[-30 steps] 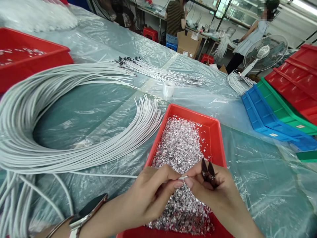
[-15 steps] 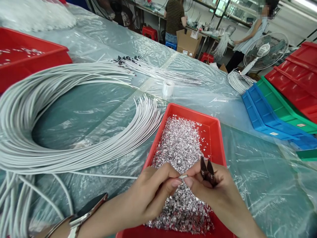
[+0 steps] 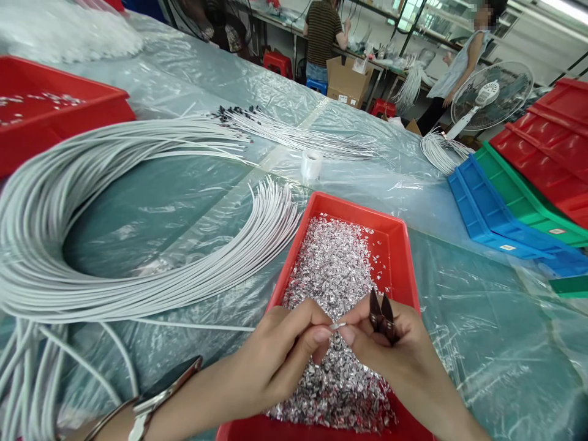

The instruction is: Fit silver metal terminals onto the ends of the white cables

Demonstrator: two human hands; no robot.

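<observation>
My left hand [image 3: 280, 355] pinches the end of a thin white wire [image 3: 184, 323] that runs off to the left across the table. My right hand [image 3: 395, 355] holds small dark snips [image 3: 381, 313], blades pointing up, and its thumb and forefinger meet the left fingertips at the wire's silvery tip [image 3: 339, 325]. Both hands hover over a red tray [image 3: 395, 236] heaped with shiny silver scraps [image 3: 335, 288]. A watch sits on my left wrist [image 3: 160, 392].
A big loop of white cables [image 3: 92, 202] fills the left of the plastic-covered table. A tape roll [image 3: 312, 164] stands behind the tray. Another red tray [image 3: 55, 110] is far left. Blue, green and red trays [image 3: 528, 190] stack at right. Two people and a fan [image 3: 491, 98] are beyond.
The hands have stayed over the tray, pinching the wire tip; the snips shifted slightly left and up. The people at the back moved a little.
</observation>
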